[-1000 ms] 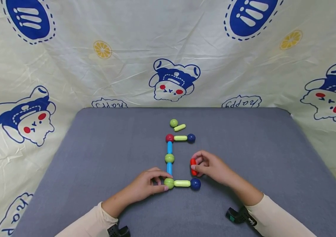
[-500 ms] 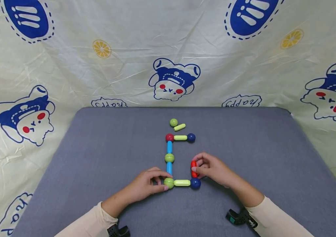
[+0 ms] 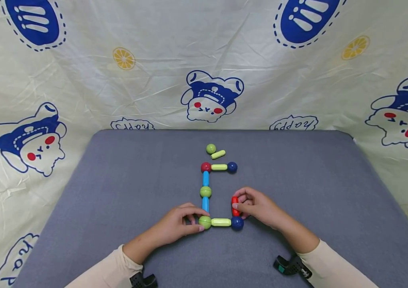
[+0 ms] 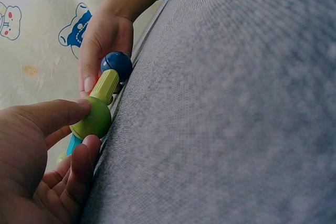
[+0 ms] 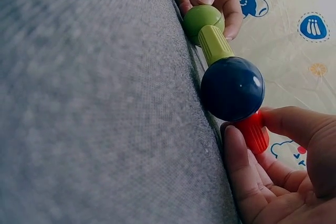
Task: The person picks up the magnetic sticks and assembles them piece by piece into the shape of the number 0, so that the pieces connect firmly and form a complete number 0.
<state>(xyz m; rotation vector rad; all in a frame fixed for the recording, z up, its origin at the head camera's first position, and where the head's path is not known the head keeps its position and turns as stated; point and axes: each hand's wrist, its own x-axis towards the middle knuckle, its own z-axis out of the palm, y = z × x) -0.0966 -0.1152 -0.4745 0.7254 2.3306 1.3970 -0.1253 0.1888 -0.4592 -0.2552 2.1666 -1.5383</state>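
My left hand [image 3: 178, 224] grips a green ball [image 3: 205, 222] at the near left corner of a chain of balls and rods. A yellow-green rod [image 3: 221, 222] joins that ball to a dark blue ball [image 3: 237, 223]. In my right hand [image 3: 259, 205] a red rod [image 3: 235, 205] is pinched between thumb and fingers. Its near end touches the dark blue ball, as the right wrist view also shows at the blue ball [image 5: 233, 88] and red rod [image 5: 254, 132]. From the left corner, blue rods [image 3: 205, 204] run away through a second green ball [image 3: 205, 192].
At the far end a red ball [image 3: 206, 167] connects through a yellow-green rod [image 3: 219, 167] to another dark blue ball [image 3: 232, 167]. Beyond lie a loose green ball [image 3: 211, 149] and a loose yellow-green rod [image 3: 218, 154]. All rest on a grey cloth-covered table [image 3: 135, 172].
My right hand has moved slightly toward me, bringing the red rod's near end against the dark blue ball. The left hand has stayed on the green ball.
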